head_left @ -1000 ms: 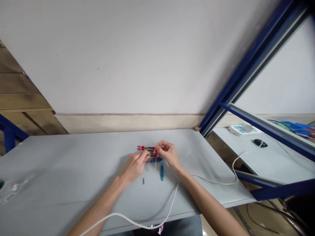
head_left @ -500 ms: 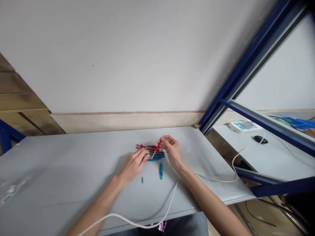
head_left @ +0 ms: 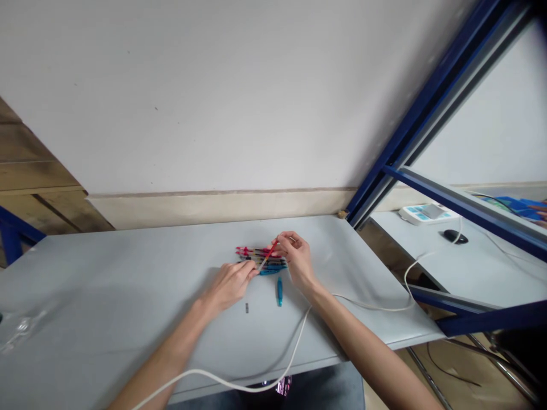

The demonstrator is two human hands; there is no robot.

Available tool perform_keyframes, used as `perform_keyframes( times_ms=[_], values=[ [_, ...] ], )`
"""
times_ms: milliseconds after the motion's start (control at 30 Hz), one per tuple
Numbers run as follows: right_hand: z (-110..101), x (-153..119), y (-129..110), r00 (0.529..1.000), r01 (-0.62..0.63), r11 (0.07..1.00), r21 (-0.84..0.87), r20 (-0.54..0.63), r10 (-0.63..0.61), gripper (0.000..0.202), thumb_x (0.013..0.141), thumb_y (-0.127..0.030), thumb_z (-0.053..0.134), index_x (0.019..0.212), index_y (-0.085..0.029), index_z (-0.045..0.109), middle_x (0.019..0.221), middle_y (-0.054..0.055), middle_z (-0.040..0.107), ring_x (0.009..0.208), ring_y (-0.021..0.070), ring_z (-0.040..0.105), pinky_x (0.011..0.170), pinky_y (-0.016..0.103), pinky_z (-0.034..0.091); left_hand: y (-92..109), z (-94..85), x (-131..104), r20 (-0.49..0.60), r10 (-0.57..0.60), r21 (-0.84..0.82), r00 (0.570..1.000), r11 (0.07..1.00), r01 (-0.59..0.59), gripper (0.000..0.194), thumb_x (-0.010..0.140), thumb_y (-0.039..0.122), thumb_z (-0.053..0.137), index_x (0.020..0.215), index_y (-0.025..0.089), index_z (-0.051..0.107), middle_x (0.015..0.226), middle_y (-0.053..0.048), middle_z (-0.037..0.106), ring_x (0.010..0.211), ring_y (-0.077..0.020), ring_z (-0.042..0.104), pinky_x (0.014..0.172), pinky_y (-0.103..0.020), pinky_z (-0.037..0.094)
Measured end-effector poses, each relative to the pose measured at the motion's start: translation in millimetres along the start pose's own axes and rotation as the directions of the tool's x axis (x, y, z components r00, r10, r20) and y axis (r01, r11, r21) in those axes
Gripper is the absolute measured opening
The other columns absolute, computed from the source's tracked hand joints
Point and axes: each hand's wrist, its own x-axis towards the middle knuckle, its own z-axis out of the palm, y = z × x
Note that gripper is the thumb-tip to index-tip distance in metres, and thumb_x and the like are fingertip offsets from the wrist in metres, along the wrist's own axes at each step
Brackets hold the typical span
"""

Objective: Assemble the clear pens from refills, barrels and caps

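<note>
My right hand (head_left: 296, 256) pinches the upper end of a slim pen refill (head_left: 268, 255), red above and clear towards its lower end. It slants down to the left. My left hand (head_left: 236, 280) is closed, its fingertips on the lower end of the refill. Beneath and behind the refill lies a bunch of pens (head_left: 248, 251), several with red or dark parts and some blue ones at the near side. Nearer me, a separate turquoise pen barrel (head_left: 280, 292) lies on the table, pointing away. A tiny dark piece (head_left: 247, 308) rests left of it, its kind too small to tell.
A white cable (head_left: 299, 336) crosses the grey table (head_left: 128, 285) in front of my forearms. Clear plastic packaging (head_left: 21, 330) lies at far left. Beyond the blue frame (head_left: 384, 154), a second table holds a black mouse (head_left: 455, 237) and a white device (head_left: 427, 214); another person's hand shows at the right edge.
The refill's lower end now meets my left fingertips, where before it was slightly apart from them. My right hand has shifted slightly; the barrel and the tiny piece stay put.
</note>
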Motion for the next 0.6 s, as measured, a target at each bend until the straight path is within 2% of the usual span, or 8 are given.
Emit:
perform_keyframes(
  times_ms=[133,400,600],
  values=[
    [0.6,0.5,-0.3,1.000,-0.024,0.999,0.038,-0.017,0.024,0.035,0.075,-0.043,0.080,0.088,-0.020,0.058,0.078,0.002,0.070,0.072,0.0203,0.073,0.063,0.028,0.059,-1.5,1.6,-0.6,0.000,0.001,-0.030,1.000,1.000,-0.001,0.028,0.105,0.027,0.033,0.088,0.022,0.055,0.080,-0.002,0.065,0.069,-0.0166,0.059,0.064,-0.026,0.035],
    [6.7,-9.4,-2.7,0.995,0.087,0.995,-0.055,0.059,-0.084,0.027,0.083,-0.041,0.073,0.092,-0.019,0.060,0.084,0.003,0.071,0.075,0.0195,0.073,0.069,0.032,0.062,-6.9,8.3,-1.4,-0.059,-0.050,-0.204,0.997,0.978,0.037,0.026,0.105,0.032,0.036,0.086,0.023,0.050,0.078,0.001,0.059,0.066,-0.0142,0.052,0.066,-0.024,0.035],
    [5.4,-11.1,-9.3,0.990,0.103,0.991,-0.081,0.103,-0.095,0.026,0.082,-0.041,0.074,0.090,-0.019,0.062,0.090,0.005,0.071,0.080,0.0198,0.071,0.074,0.035,0.062,-13.1,13.3,0.4,-0.170,-0.106,-0.235,0.980,0.970,0.064,0.026,0.106,0.035,0.035,0.092,0.022,0.053,0.079,0.000,0.059,0.069,-0.0144,0.052,0.068,-0.024,0.036]
  ],
)
